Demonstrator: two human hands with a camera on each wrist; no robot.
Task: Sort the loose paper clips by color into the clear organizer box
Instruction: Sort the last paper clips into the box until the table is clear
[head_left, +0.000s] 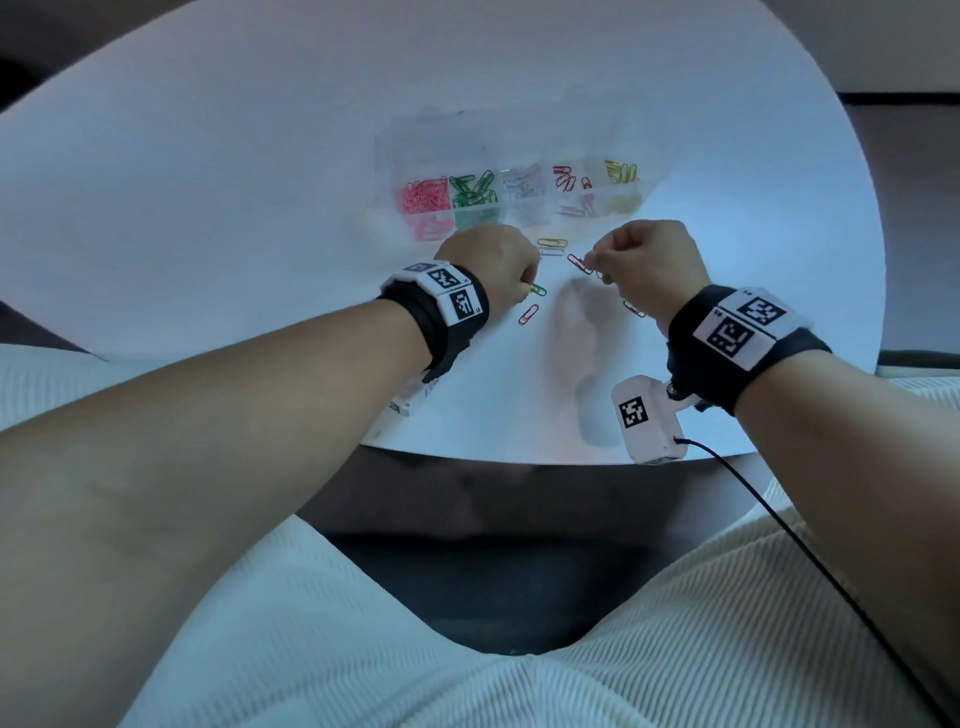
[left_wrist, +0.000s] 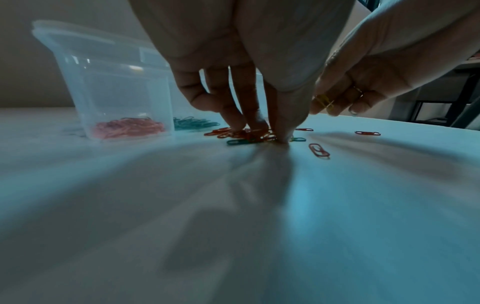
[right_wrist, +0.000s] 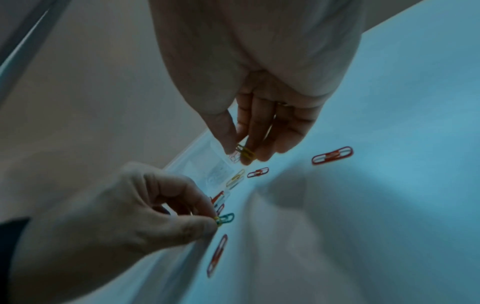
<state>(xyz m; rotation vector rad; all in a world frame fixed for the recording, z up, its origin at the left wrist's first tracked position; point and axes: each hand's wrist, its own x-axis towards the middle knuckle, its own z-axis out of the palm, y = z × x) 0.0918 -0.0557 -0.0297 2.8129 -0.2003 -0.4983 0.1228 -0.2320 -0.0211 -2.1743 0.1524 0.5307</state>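
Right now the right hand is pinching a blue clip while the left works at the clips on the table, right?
Not blue. The right hand is pinching a yellow clip; the right wrist view shows it between the fingertips. The rest holds: the left hand is down at the clips on the table.

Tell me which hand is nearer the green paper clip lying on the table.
Left. The left hand has its fingertips right at the green paper clip; the right hand is off to its right, apart from it.
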